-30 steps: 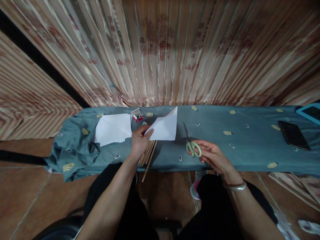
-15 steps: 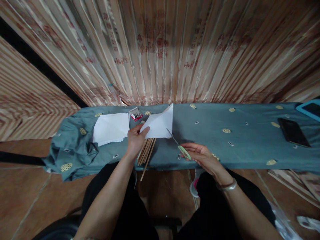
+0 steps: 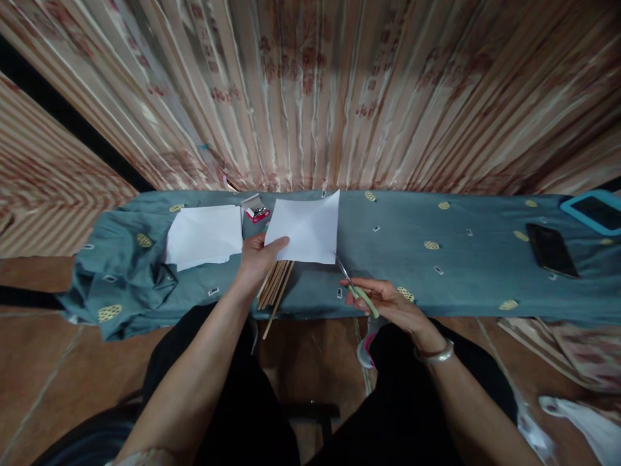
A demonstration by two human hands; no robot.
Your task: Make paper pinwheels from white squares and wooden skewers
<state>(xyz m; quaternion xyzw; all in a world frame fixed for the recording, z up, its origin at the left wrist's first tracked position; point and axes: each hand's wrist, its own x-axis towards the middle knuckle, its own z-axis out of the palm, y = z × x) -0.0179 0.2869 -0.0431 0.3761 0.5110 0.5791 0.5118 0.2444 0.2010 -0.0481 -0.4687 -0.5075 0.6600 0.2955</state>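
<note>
The left hand (image 3: 257, 259) pinches the lower left corner of a white sheet of paper (image 3: 305, 228), thumb on top and fingers underneath, so the sheet stands up and away from the hand toward the far side and to its right. Directly beneath this hand, and running back toward the person past the table's near edge, lies a bundle of thin wooden sticks (image 3: 274, 288).

The right hand (image 3: 383, 303) is closed around the pale green handles of a pair of scissors (image 3: 356, 288). The blades point up and to the left from that hand, and their tips sit at the lower right corner of the held sheet; whether they touch the paper I cannot tell. A metal bangle (image 3: 434, 353) circles the right wrist.

Just left of the left hand, 1 stack of white paper (image 3: 204, 236) lies flat on the blue-grey patterned cloth (image 3: 417, 272) that covers the table. Just beyond the left hand, between the stack and the held sheet, rests a small red and silver object (image 3: 257, 212), too small to make out. Well to the right of the right hand, near the cloth's far end, lie a dark phone (image 3: 550, 249) and, beyond it, a tablet with a blue rim (image 3: 592, 212). A pleated curtain (image 3: 310, 97) hangs behind the table.
</note>
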